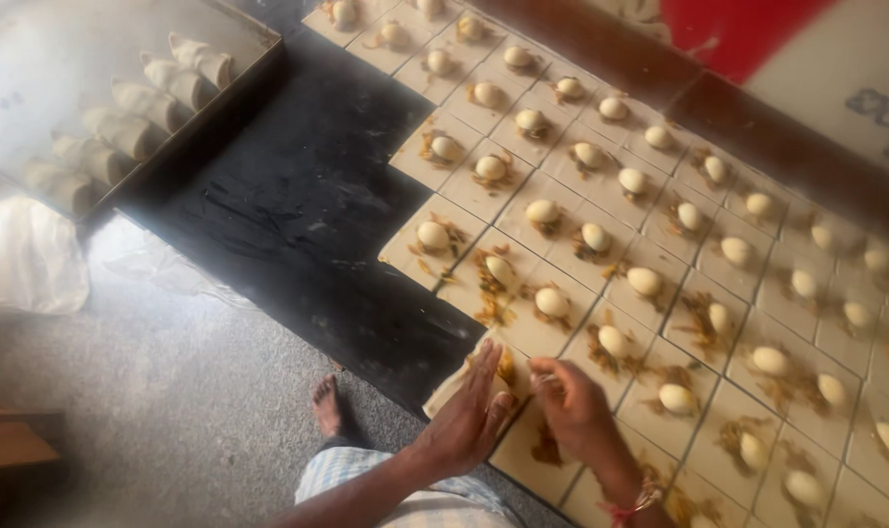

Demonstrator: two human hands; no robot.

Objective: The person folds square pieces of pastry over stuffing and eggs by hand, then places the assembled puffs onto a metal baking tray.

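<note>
Pale dough squares (523,328) cover a dark worktop in rows, each topped with a whole peeled egg (552,301) and brown fried filling. My left hand (474,411) lies flat with fingers together against the edge of the nearest dough square (459,376) at the worktop's front. My right hand (567,406) is right beside it, fingers curled over the same square, pinching or folding its dough. A red thread bracelet sits on my right wrist. The egg on that square is hidden by my hands.
A metal tray (234,88) at upper left holds a row of folded dough parcels (136,103). A bare black part of the worktop (308,196) lies between tray and dough. My bare foot (327,406) stands on the grey floor (151,391). A white bag (24,254) lies at left.
</note>
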